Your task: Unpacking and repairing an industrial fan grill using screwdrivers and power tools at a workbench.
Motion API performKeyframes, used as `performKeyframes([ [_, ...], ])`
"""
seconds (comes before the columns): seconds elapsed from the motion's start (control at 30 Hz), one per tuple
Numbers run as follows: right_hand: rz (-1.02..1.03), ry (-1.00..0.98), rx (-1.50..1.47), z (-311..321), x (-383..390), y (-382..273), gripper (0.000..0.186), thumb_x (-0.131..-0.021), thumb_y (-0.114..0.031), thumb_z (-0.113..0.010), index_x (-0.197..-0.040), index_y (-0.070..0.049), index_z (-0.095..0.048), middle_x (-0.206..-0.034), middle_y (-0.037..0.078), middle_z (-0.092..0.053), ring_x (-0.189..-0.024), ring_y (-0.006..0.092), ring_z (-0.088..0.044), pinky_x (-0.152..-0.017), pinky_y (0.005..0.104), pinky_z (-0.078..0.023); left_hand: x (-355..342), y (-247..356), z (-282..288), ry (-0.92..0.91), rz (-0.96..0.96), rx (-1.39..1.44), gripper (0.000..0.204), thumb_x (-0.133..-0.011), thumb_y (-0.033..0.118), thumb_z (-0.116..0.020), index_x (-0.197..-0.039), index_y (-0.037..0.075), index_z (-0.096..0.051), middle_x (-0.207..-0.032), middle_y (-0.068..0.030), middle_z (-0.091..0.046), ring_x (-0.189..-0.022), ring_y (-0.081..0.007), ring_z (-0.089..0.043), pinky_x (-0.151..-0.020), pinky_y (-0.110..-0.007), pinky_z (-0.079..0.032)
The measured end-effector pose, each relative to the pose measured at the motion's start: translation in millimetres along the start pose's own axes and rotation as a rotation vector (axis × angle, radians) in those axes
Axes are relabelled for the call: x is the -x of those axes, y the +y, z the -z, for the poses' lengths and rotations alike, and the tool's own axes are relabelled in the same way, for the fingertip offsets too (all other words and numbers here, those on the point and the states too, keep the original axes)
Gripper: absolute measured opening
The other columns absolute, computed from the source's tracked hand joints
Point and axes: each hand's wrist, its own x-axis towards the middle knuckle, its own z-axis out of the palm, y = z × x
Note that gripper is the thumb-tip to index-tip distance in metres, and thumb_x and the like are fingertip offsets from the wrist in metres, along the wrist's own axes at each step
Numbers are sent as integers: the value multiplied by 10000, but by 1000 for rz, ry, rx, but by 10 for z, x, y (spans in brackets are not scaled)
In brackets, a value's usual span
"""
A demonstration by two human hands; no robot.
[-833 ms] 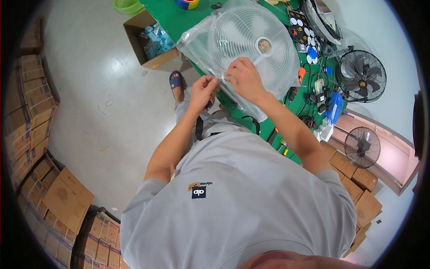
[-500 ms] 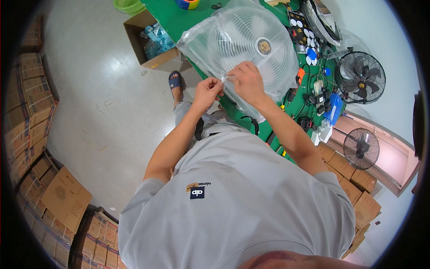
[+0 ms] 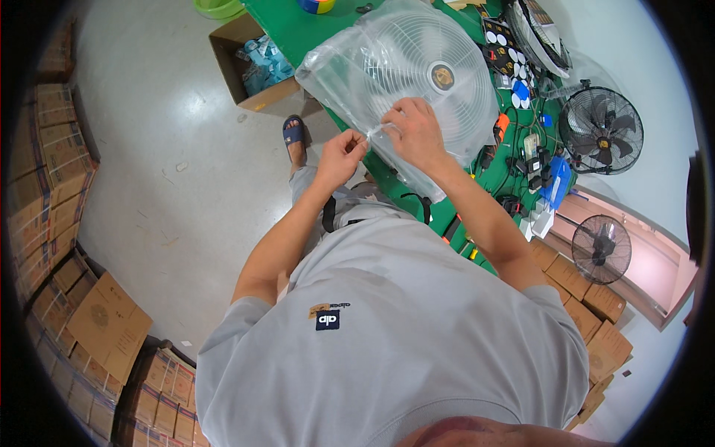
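A round fan guard (image 3: 462, 48) with a dark badge at its hub lies on the green table, inside a clear plastic bag (image 3: 331, 68). At the bag's near edge, my left hand (image 3: 341, 158) pinches a small gathered bit of the plastic between thumb and fingers. Close beside it on the right, my right hand (image 3: 415, 135) is closed on the plastic too, its fingers bent over the bag just below the hub. Whether a thin tie or string is also between my fingertips is too small to tell.
Cables, small boxes and parts crowd the right side of the green table (image 3: 290, 22). Black fans (image 3: 600, 130) stand beyond it. An open cardboard box (image 3: 231, 71) holding blue packets sits left of the table. Stacked cartons (image 3: 67, 149) line the far left.
My left hand has drawn very slightly to the left, widening the small gap between my hands. My right hand keeps nearly the same place, and the bagged guard has barely shifted.
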Motion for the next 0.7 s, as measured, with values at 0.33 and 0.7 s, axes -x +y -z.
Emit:
performKeyframes([
  [0.33,418,-423,327,-72,-301,-133,96,-760,-190,-715,-819,-122,-747,-936,35,-625,-1031,213,-574,-903,363,-421,92,34,-49,99,3,-35,132,-941,136,-683,-935,8,-651,-766,3,-653,-699,-66,-553,-662,-252,-466],
  [0.7,392,-289,235,-110,-213,-50,101,-803,-210,-707,-847,-123,-682,-905,14,-630,-977,212,-573,-851,366,-406,-53,-8,-58,187,198,464,169,-924,80,-715,-1046,-34,-688,-877,-69,-727,-757,-130,-696,-617,-230,-537],
])
